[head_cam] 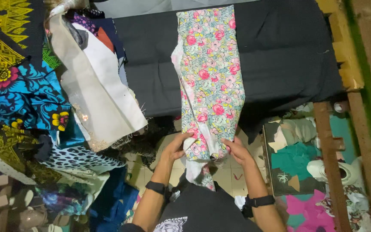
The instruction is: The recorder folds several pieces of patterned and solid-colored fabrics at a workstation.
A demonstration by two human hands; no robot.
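A long strip of floral cloth [211,73], pale green with pink roses, lies lengthwise on a black-covered table [284,56]. Its near end hangs over the table's front edge. My left hand [177,146] grips the left side of that near end. My right hand [236,148] grips the right side, with the bunched end of the cloth between the two hands. Both wrists wear black bands.
A heap of fabrics is piled at the left: white cloth [101,99], blue and yellow batik [22,94], a spotted piece [76,159]. At the right stand a wooden frame [329,146] and a box of coloured scraps [297,159]. Tiled floor shows below.
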